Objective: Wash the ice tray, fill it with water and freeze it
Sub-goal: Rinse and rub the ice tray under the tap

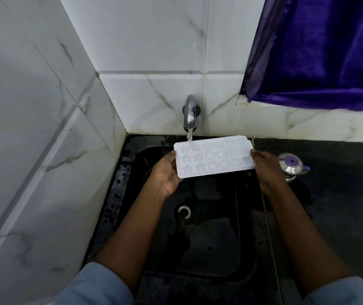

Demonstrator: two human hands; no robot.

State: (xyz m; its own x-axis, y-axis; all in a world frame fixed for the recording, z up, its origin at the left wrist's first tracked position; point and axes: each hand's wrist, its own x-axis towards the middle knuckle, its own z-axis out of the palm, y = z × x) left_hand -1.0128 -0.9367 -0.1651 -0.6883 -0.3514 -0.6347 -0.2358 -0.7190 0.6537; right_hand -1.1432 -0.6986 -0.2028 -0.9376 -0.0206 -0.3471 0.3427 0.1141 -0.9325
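Head view: a white plastic ice tray (214, 157) with star-shaped and round wells is held roughly level over the black sink (209, 249), beneath a chrome wall tap (190, 113). A thin stream of water (189, 135) is received at the tray's far left corner. The left end is gripped by the left hand (165, 172), thumb on the rim and fingers passing beneath. The right end is pinched by the right hand (266, 170), whose fingers under the tray are hidden. Spilling is judged the risk: water would be sent over the rim by a tilt or by one well being overfilled. A small steel pot (291, 165) stands just beside the right hand.
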